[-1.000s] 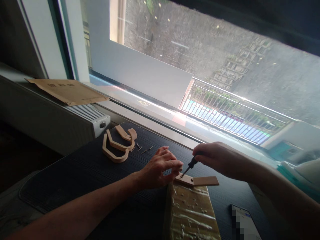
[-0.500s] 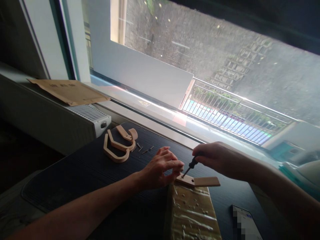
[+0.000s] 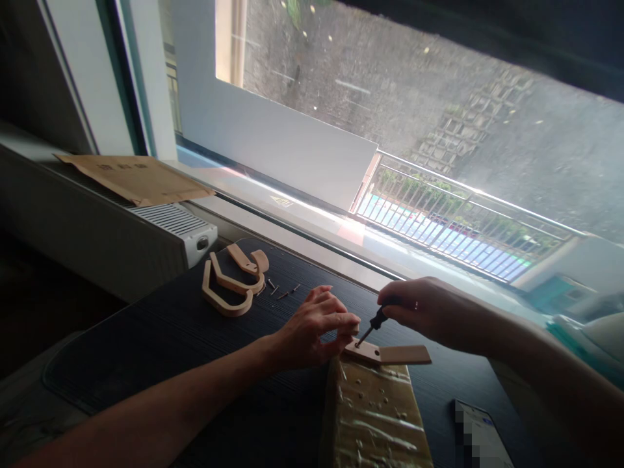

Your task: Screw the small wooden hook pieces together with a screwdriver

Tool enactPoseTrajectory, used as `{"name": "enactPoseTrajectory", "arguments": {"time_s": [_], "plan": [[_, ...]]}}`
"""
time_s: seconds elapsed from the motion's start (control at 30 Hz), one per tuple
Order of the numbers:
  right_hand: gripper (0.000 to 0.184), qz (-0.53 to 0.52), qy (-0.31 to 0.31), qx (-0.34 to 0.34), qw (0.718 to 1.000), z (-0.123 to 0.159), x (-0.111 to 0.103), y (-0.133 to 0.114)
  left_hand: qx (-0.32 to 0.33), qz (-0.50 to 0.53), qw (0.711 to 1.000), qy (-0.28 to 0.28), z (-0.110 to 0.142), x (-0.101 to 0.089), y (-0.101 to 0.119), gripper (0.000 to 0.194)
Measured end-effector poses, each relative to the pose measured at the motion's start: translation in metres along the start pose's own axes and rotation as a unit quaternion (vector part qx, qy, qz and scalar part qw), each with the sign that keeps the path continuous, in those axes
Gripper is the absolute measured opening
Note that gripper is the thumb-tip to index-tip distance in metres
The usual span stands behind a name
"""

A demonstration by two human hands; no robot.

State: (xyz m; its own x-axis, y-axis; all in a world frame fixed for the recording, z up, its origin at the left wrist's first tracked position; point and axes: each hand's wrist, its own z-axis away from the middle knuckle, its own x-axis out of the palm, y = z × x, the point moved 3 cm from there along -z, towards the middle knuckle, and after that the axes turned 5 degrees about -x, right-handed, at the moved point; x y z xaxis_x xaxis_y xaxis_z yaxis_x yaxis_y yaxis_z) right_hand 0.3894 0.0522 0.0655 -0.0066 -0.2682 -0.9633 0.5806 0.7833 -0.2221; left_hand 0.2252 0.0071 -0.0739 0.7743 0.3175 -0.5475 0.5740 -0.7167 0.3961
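Note:
My right hand (image 3: 414, 305) is closed around the dark handle of a screwdriver (image 3: 377, 320). The screwdriver's tip rests at a hole near the left end of a bent wooden hook (image 3: 404, 355); a second dark hole shows farther right on it. My left hand (image 3: 324, 325) pinches the hook's left end between thumb and fingers. Under the hook lies a block wrapped in shiny tape (image 3: 377, 409), with several small holes in its top. Whether a screw sits under the tip is too small to tell.
Several loose screws (image 3: 273, 286) lie left of my hands beside more wooden hooks (image 3: 229, 305) on the dark table (image 3: 160, 344). A phone (image 3: 480, 432) lies at lower right. A paper envelope (image 3: 141, 179) rests on the radiator (image 3: 195, 234) by the window.
The screwdriver, the hook and my right hand appear a few pixels farther right. Both grips are the same, and the tip stays at the same hole.

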Motion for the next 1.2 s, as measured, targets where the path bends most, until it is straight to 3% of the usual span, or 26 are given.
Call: {"name": "enactPoseTrajectory", "arguments": {"time_s": [0.27,0.57,0.9,1.2], "plan": [[0.034,-0.007,0.016,0.026,1.000,0.001,0.006,0.005,0.002,-0.001,1.000,-0.004,0.000,0.001,-0.001,0.025],[0.016,0.008,-0.008,-0.014,1.000,0.003,0.005,-0.002,0.003,-0.007,1.000,-0.002,0.000,-0.001,0.001,0.025],[0.022,0.010,-0.013,0.006,1.000,0.001,0.006,0.000,0.003,-0.003,1.000,0.002,-0.001,-0.001,0.001,0.024],[0.017,0.005,-0.022,-0.018,1.000,0.001,0.006,-0.003,0.000,-0.003,1.000,-0.003,0.000,-0.001,0.000,0.024]]}}
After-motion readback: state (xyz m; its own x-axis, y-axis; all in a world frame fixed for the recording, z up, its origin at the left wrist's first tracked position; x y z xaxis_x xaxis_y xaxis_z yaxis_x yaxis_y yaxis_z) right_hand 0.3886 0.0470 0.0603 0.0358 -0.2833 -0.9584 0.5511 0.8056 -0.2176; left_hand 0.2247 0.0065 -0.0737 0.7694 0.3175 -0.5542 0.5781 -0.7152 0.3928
